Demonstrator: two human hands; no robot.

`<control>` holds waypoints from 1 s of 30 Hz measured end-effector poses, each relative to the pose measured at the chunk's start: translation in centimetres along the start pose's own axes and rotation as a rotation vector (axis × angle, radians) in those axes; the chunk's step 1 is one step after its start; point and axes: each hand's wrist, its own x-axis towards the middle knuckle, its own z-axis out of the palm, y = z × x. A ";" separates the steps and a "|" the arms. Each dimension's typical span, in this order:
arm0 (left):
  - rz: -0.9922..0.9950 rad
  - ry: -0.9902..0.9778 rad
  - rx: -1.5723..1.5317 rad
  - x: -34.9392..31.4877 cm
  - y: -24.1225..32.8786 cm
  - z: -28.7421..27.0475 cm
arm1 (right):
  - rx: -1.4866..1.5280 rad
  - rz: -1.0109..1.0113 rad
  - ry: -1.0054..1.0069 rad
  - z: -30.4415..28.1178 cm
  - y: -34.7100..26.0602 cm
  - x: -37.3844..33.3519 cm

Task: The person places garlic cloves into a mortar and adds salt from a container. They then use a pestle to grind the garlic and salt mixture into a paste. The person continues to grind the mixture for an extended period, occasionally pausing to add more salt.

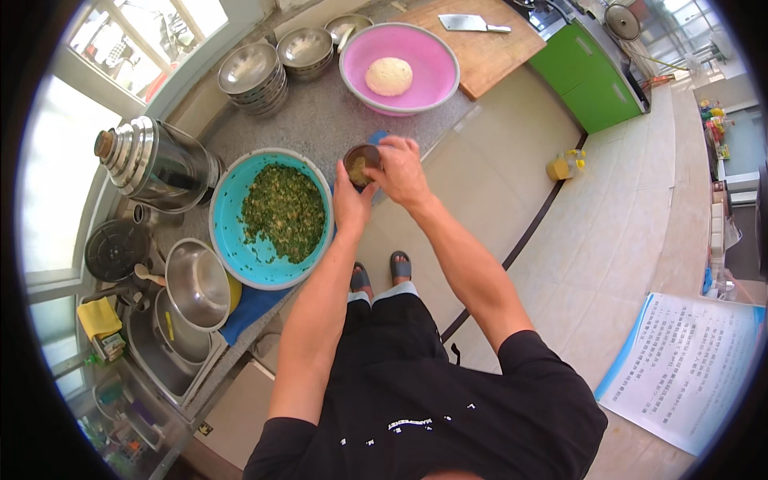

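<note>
My left hand [350, 203] is closed around a small dark brown bowl [350, 155] with a little yellowish-brown stuff inside. My right hand [402, 171] bends over the bowl's right rim, its fingers curled; whatever they may pinch is hidden. Just left of both hands stands a turquoise basin [224, 232] with a chopped green filling [284, 210] heaped in it. Beyond them, a pink basin [432, 60] holds a round lump of pale dough [390, 77].
Stacked metal bowls [254, 76] line the far side of the counter. A cleaver [472, 23] lies on a wooden board [496, 56]. At left are a big metal pot [160, 168], a steel bowl [197, 285] and a sink [148, 340]. Green cabinets [588, 76] stand at right.
</note>
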 end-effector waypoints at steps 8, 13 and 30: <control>-0.047 -0.016 0.001 -0.4 1.4 -0.1 | -0.064 0.066 -0.048 -0.3 0.3 -0.7; 0.031 0.042 -0.003 -0.3 0.1 0.0 | 0.028 0.040 0.158 -0.8 -1.4 0.6; 0.025 -0.006 -0.001 -0.3 0.1 0.2 | 0.376 0.287 0.102 -0.1 -2.5 0.5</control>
